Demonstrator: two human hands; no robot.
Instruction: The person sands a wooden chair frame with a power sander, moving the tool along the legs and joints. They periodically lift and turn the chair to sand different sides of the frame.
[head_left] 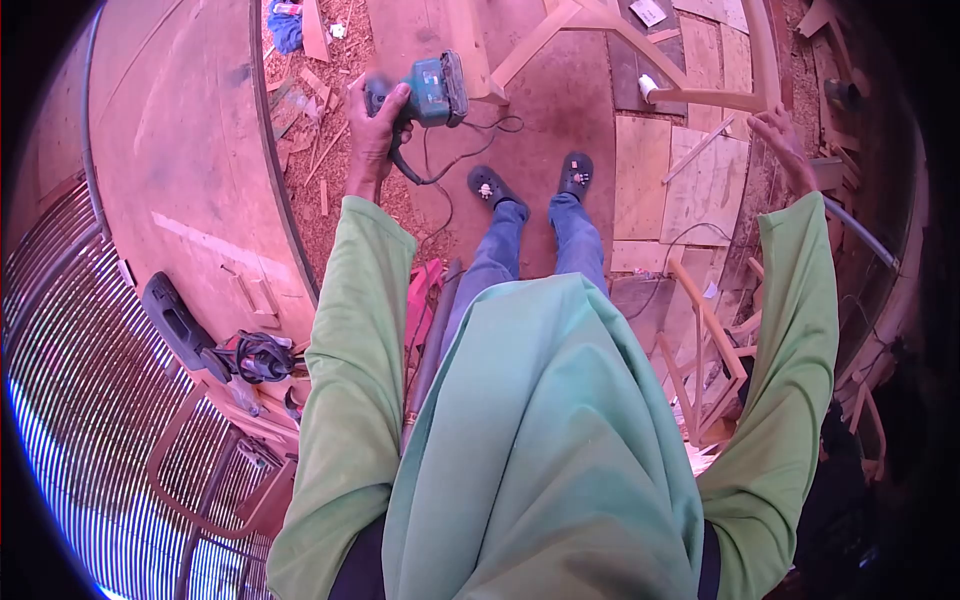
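Note:
My left hand [376, 132] is wrapped around the handle of a green-and-black power sander [432, 90], held up off the floor with its flat pad turned to the right. A black cord hangs from it and loops down toward the floor. On the other side, my right hand [785, 148] has its fingers at the lower end of a wooden chair frame [765, 60], seemingly gripping the corner. The frame has a curved upright and a crosspiece; its upper part runs out of view.
To the left stands a large wooden panel or tabletop [190, 150]. Wood shavings and offcuts [318, 130] cover the floor beside it. Plywood sheets [645, 165] lie at right, with another chair frame [705, 320] below. A dark power tool [262, 357] rests at lower left.

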